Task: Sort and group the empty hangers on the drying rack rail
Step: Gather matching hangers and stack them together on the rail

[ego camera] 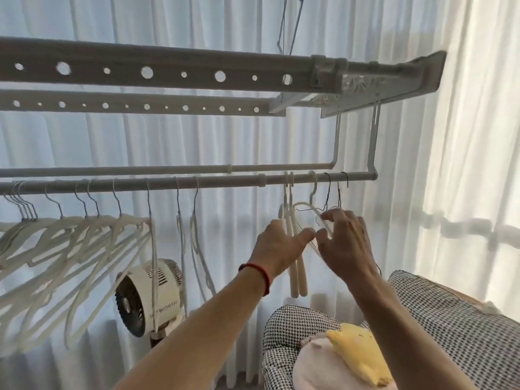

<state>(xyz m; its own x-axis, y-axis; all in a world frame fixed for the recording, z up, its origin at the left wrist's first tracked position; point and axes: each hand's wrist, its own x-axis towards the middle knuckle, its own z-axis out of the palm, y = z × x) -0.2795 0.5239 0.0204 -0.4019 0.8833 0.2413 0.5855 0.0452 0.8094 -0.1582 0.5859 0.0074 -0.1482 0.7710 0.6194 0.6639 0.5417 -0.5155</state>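
Hangers hang along the rail [197, 184]; a cream plastic hanger [309, 209] and thin dark wire hangers [327, 192] sit near its right end. The right hand [346, 243] pinches the cream hanger's arm. Just left, the left hand [277, 246] touches two cream hangers [297, 277] with relaxed fingers. Farther left hang white hangers [84, 243].

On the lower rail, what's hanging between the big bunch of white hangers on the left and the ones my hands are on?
Head view: two thin white hangers hang edge-on from the grey rail, then a bare stretch up to the cream hangers at your hands.
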